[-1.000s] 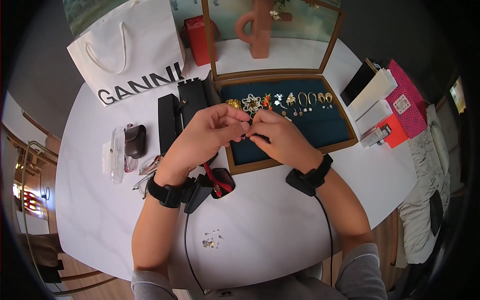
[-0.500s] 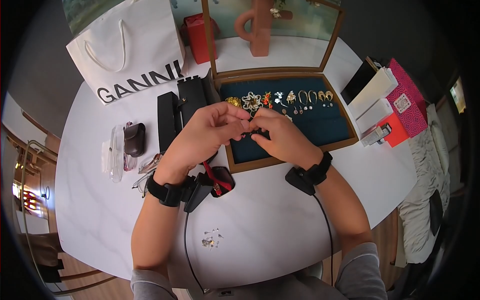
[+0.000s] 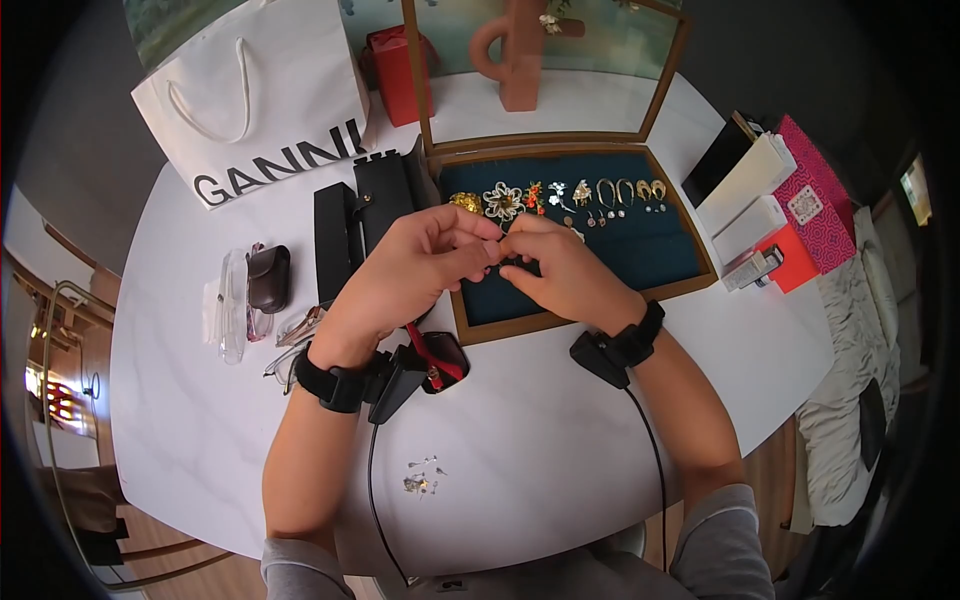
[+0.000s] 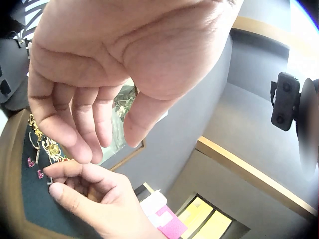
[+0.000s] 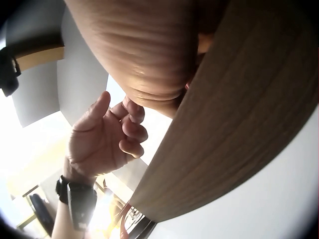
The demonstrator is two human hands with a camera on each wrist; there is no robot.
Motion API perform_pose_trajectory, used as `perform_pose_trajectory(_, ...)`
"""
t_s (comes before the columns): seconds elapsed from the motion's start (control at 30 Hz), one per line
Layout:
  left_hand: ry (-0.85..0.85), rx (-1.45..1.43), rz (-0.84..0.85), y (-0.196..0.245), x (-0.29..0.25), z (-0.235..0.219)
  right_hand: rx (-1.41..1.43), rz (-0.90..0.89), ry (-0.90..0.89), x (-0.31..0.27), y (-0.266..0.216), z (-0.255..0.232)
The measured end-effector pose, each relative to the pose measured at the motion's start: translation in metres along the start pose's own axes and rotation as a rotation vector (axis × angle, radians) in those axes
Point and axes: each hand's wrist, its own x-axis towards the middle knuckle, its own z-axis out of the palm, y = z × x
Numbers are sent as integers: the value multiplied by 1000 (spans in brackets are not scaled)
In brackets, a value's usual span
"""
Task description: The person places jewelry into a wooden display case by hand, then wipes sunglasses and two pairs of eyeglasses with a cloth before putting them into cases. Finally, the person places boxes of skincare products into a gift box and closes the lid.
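Note:
Over the front left part of a wooden jewellery case (image 3: pixel 640 262) lined in dark blue, both hands meet at the fingertips. The left hand (image 3: pixel 400 265) has loosely bent fingers, its thumb standing apart from them in the left wrist view. Between its thumb and index finger the right hand (image 3: pixel 565 265) pinches a small silvery piece (image 4: pixel 50 182); its kind I cannot tell. Close by on the lining lie pink heart earrings (image 4: pixel 40 174). Behind the hands run a flower brooch (image 3: pixel 503 202), an orange piece (image 3: pixel 535 197) and several earrings (image 3: pixel 625 192).
The case's glass lid (image 3: pixel 570 90) stands raised. A small pile of studs (image 3: pixel 418 483) lies near the front edge. To the left are red sunglasses (image 3: pixel 437 362), glasses, black boxes (image 3: pixel 335 245) and a white paper bag (image 3: pixel 260 110); upright boxes (image 3: pixel 765 195) stand right.
The right hand's fingers have shifted slightly against the left fingertips, and its thumb lies a little differently. Both arms stay nearly in place; the case and the pile have not moved.

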Motion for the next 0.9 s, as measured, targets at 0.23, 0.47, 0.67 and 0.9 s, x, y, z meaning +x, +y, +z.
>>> perform_pose_trajectory(0.23,-10,-9,11,-1,0,0,9,-95,-7,1,0,0)
perform_pose_trajectory(0.47,-9,-22,31,-2,0,0,4,-75,13,1,-1,-1)
perform_pose_trajectory(0.67,-8,-18,20,-2,1,1,-2,-46,-7,1,-2,-2)
perform_pose_trajectory(0.9,-25,-31,25,-6,2,0,-44,-37,16,0,-2,1)
